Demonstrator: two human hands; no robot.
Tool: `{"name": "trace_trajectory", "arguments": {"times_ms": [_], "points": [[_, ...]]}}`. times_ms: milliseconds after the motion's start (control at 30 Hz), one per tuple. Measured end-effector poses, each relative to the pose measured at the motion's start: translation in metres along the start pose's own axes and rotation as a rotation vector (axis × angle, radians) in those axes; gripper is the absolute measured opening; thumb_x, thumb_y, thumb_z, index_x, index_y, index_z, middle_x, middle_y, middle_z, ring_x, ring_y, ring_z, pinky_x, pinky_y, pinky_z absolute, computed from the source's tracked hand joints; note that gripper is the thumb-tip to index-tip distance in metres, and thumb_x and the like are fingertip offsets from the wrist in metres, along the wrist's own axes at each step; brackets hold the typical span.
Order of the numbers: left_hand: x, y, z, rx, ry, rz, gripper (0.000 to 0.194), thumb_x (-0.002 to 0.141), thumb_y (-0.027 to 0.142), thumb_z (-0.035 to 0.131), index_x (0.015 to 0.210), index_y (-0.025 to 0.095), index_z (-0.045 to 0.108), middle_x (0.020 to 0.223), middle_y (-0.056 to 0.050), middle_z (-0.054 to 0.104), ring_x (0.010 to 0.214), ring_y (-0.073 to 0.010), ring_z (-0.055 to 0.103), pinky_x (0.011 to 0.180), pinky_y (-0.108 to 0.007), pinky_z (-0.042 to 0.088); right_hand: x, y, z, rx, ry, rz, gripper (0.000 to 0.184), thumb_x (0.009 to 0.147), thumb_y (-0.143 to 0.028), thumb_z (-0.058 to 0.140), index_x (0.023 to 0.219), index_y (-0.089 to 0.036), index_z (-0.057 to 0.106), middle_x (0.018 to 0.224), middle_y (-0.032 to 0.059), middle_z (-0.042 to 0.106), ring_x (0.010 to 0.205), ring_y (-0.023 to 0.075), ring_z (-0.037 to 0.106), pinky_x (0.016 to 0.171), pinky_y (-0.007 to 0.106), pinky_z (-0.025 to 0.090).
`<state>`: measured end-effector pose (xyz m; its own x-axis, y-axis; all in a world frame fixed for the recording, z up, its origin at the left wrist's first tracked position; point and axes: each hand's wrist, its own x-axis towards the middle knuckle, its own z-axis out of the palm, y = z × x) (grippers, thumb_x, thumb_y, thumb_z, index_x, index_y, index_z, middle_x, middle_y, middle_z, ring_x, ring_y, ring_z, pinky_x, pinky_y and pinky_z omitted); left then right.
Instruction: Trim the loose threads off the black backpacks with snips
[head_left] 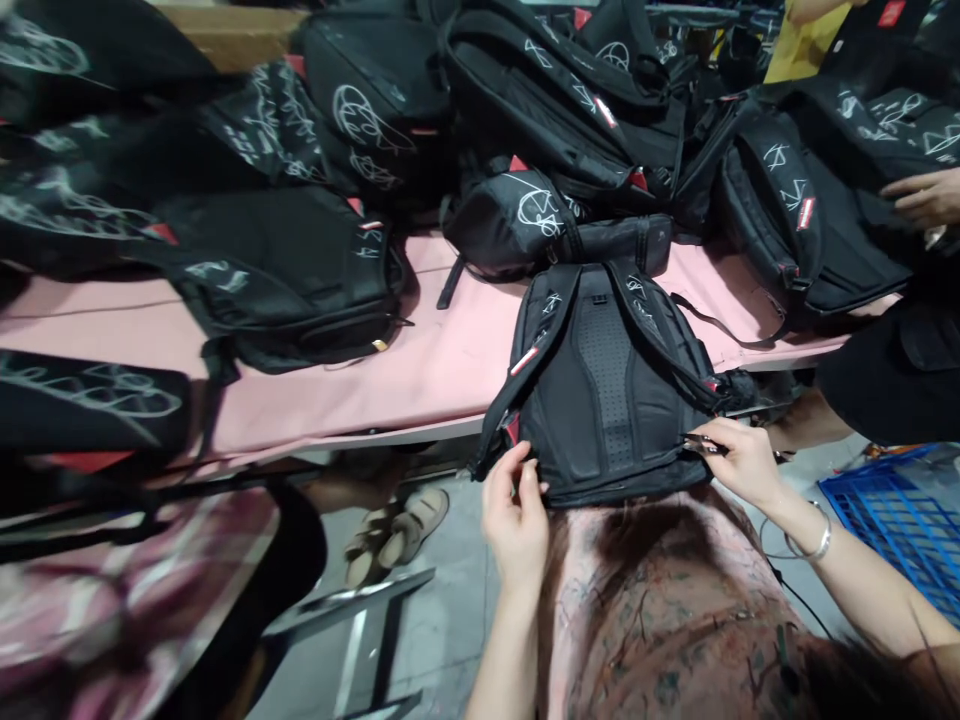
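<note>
A black backpack (559, 425) lies with its padded back panel and two shoulder straps facing up, its lower end over the table edge towards my lap. My left hand (516, 505) is closed at the bag's lower left corner, thumb and fingers curled around its edge. At the lower right side, my right hand (739, 455) is closed on small dark thread snips (701, 444), their tips against the bag's side seam. White scribbled marks and small red-and-white labels show on the straps.
Several black backpacks, like one at left (292, 270), are piled on the pink-covered table (427, 350). A co-worker's hand (926, 198) rests by a bag at right. Another person in a plaid garment (217, 560) sits left. A blue basket (892, 510), stool (360, 630) and sandals (412, 525) are below.
</note>
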<state>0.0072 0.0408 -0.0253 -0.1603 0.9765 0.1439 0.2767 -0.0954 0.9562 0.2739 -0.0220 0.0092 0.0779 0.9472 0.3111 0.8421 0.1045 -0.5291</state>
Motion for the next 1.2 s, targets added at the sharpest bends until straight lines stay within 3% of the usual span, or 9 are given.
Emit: {"name": "trace_trajectory", "arguments": {"times_ms": [67,233,333,433,533,700,800,933,1200], "points": [[0.000,-0.005,-0.013,0.060,0.057,0.073,0.025,0.081,0.035,0.053,0.098,0.018,0.061,0.092,-0.005,0.063,0.080,-0.0150,0.059,0.070,-0.026,0.049,0.000,-0.001,0.000,-0.022,-0.001,0.009,0.020,0.077,-0.014,0.048,0.079,-0.020,0.067,0.075,0.0024,0.068,0.069,0.0160,0.063,0.063,0.025,0.046],[0.001,-0.018,-0.038,0.356,-0.184,0.471,0.020,0.075,0.027,0.064,0.093,0.021,0.064,0.097,-0.004,0.067,0.095,-0.0191,0.059,0.088,-0.036,0.045,0.001,-0.005,0.002,-0.031,0.016,0.002,0.018,0.078,-0.016,0.049,0.078,-0.019,0.067,0.075,0.0018,0.067,0.068,0.0159,0.063,0.062,0.024,0.046],[0.005,-0.024,-0.038,0.434,-0.207,0.647,0.019,0.079,0.019,0.058,0.098,0.018,0.062,0.101,-0.006,0.066,0.101,-0.0190,0.058,0.092,-0.036,0.044,0.001,-0.006,0.006,-0.030,0.027,-0.007,0.017,0.078,-0.017,0.049,0.079,-0.020,0.067,0.074,0.0015,0.067,0.066,0.0150,0.063,0.062,0.023,0.046],[0.011,-0.026,-0.031,0.526,-0.161,0.779,0.015,0.082,0.014,0.053,0.093,0.016,0.062,0.091,-0.007,0.069,0.091,-0.0182,0.062,0.083,-0.032,0.047,0.002,-0.006,0.007,-0.039,0.018,-0.015,0.017,0.078,-0.018,0.050,0.079,-0.020,0.067,0.076,0.0011,0.067,0.067,0.0147,0.063,0.061,0.023,0.046],[0.016,-0.022,-0.024,0.602,-0.093,0.795,0.011,0.083,0.015,0.051,0.082,0.016,0.061,0.076,-0.005,0.068,0.072,-0.0167,0.063,0.068,-0.028,0.047,0.003,-0.005,0.003,-0.051,0.028,-0.022,0.016,0.078,-0.017,0.051,0.080,-0.021,0.066,0.078,0.0006,0.067,0.070,0.0150,0.063,0.064,0.023,0.047],[0.012,-0.013,-0.010,0.639,-0.126,0.758,0.013,0.083,0.018,0.049,0.075,0.017,0.060,0.067,-0.003,0.066,0.062,-0.0147,0.058,0.061,-0.026,0.042,-0.010,-0.025,0.004,0.010,0.203,-0.137,0.022,0.078,-0.010,0.048,0.090,-0.019,0.064,0.089,0.0044,0.066,0.084,0.0160,0.062,0.073,0.025,0.047],[0.007,-0.009,-0.004,0.647,-0.153,0.756,0.014,0.083,0.019,0.049,0.075,0.017,0.060,0.067,-0.003,0.065,0.062,-0.0147,0.058,0.062,-0.026,0.041,-0.019,-0.048,0.020,0.018,0.052,-0.217,0.031,0.076,-0.005,0.046,0.095,-0.022,0.063,0.091,0.0019,0.067,0.081,0.0136,0.062,0.068,0.023,0.045],[0.005,-0.007,-0.002,0.635,-0.174,0.732,0.015,0.083,0.019,0.048,0.075,0.017,0.060,0.068,-0.003,0.065,0.062,-0.0144,0.057,0.062,-0.026,0.041,-0.021,-0.070,0.047,-0.193,-0.136,-0.203,0.041,0.077,-0.003,0.047,0.111,-0.022,0.058,0.107,0.0037,0.065,0.075,0.0146,0.062,0.063,0.027,0.040],[0.002,-0.013,-0.005,0.561,-0.186,0.695,0.012,0.083,0.018,0.049,0.078,0.017,0.060,0.071,-0.004,0.066,0.066,-0.0147,0.058,0.065,-0.026,0.043,-0.027,-0.056,0.070,-0.150,-0.087,-0.340,0.024,0.089,-0.015,0.043,0.098,-0.024,0.063,0.087,0.0014,0.068,0.071,0.0115,0.059,0.057,0.027,0.028]]}}
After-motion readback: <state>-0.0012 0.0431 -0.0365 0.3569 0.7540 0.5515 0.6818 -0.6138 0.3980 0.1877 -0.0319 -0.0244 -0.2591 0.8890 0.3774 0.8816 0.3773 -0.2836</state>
